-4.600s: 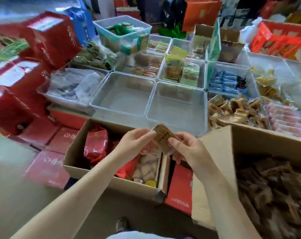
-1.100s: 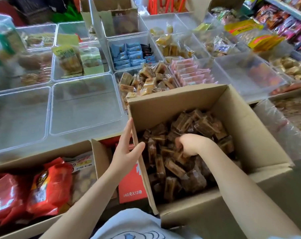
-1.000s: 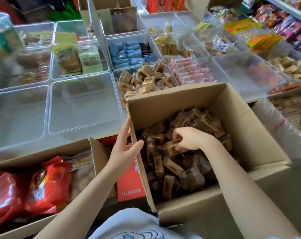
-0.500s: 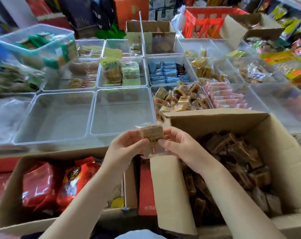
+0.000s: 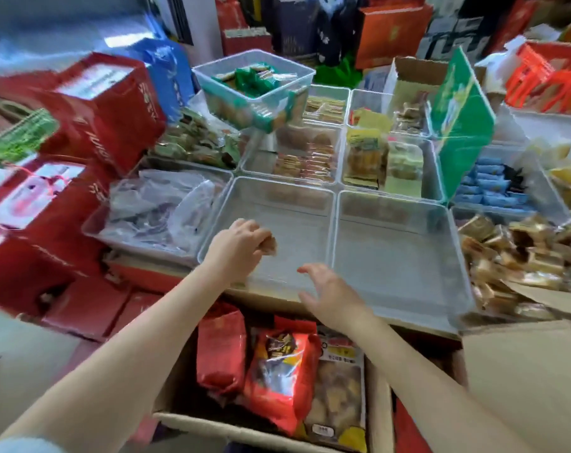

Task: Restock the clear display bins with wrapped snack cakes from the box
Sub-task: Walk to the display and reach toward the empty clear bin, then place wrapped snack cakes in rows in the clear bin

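Note:
My left hand (image 5: 236, 246) grips a small brown wrapped snack cake (image 5: 269, 245) over the near left part of an empty clear bin (image 5: 277, 191). My right hand (image 5: 331, 294) hovers open at that bin's front edge, fingers spread and holding nothing. A second empty clear bin (image 5: 392, 204) sits just to the right. Further right, another clear bin (image 5: 519, 246) is heaped with brown wrapped cakes. Only a flap of the cardboard source box (image 5: 523, 371) shows at the lower right.
A cardboard box (image 5: 245, 429) of red snack bags sits below my arms. Red gift boxes (image 5: 104, 103) stack at the left. A bin of crumpled plastic bags (image 5: 160, 204) lies left of the empty bin. Stocked bins and a green carton flap (image 5: 460, 125) fill the back.
Both hands held the wrapped cake in front of me; now the left hand alone has carried it over the empty bin, the right hand has let go and opened. The view swung left.

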Demonstrator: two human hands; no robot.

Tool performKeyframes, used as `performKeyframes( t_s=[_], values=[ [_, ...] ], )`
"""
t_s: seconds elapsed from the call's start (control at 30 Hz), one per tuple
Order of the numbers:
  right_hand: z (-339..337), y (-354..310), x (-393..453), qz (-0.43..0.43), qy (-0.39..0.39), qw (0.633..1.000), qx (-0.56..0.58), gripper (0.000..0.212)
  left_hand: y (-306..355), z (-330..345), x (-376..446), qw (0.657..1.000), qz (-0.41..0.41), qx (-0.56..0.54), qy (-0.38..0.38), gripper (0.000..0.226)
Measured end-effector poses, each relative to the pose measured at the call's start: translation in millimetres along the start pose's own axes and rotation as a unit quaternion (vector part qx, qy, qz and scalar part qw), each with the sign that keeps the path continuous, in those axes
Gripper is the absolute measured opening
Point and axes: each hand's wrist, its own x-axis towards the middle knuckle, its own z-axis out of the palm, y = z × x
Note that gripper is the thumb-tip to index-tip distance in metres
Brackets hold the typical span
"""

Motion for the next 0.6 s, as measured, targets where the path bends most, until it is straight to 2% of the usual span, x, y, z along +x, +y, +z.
performKeyframes(
  t_s=[0.13,0.2,0.37,0.5,0.6],
  values=[
    [60,-14,70,0.065,-0.039,0.99,-0.121,0.042,-64,29,21,0.995,-0.002,0.004,-0.096,0.028],
    [79,-10,85,0.116,-0.07,0.979,-0.149,0.048,-83,42,28,0.989,0.006,-0.014,-0.144,0.028],
    [81,-8,96,0.182,-0.061,0.972,-0.134,0.067,-105,68,46,0.982,0.008,-0.05,-0.184,0.025],
    [77,-14,100,0.218,-0.059,0.964,-0.137,0.068,-110,89,59,0.971,-0.004,-0.083,-0.224,0.019],
    [79,-13,100,0.223,-0.055,0.963,-0.142,0.061,-110,101,63,0.959,-0.015,-0.079,-0.271,0.017]
  ],
)
